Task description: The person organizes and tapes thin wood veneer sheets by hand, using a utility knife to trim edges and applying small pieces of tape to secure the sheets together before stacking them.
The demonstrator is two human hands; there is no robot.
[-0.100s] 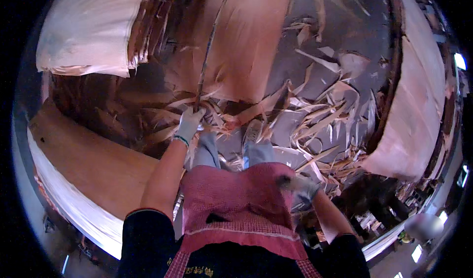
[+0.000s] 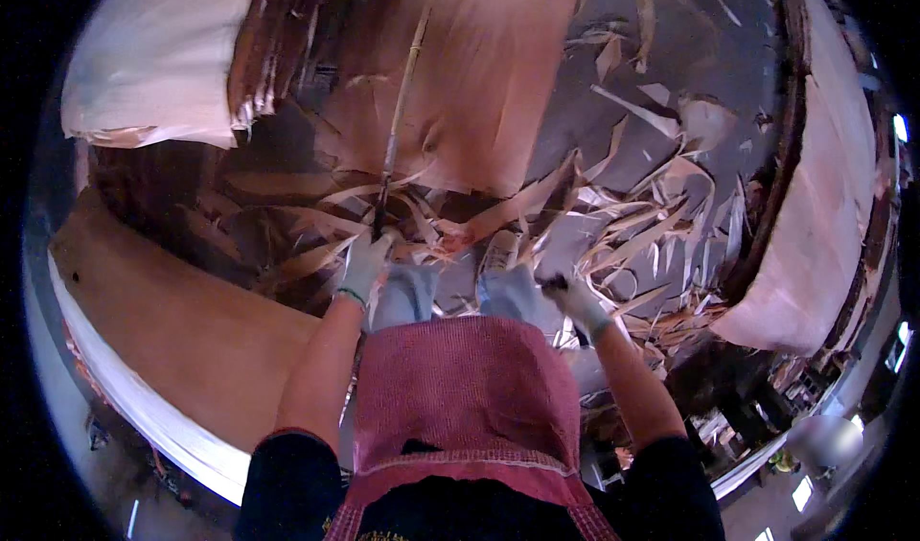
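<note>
I stand in a red apron [image 2: 460, 397] over a floor strewn with thin veneer strips [image 2: 661, 225]. My left hand [image 2: 366, 265], in a pale glove, is closed around the lower end of a long thin pole [image 2: 402, 100]. The pole runs away from me across a large reddish veneer sheet [image 2: 489, 81]. My right hand [image 2: 577, 299], also gloved, hangs in front of my right knee just above the strips. Its fingers are curled near something small and dark; whether it grips anything is unclear.
A stack of brown veneer sheets [image 2: 163, 321] with pale edges lies at my left. Another stack [image 2: 815, 244] curves along the right. A pale sheet [image 2: 153, 62] lies at the far left. Grey floor [image 2: 709, 52] shows beyond the scraps.
My right hand has risen from beside my thigh and moved forward toward the strips. My left hand stays on the pole.
</note>
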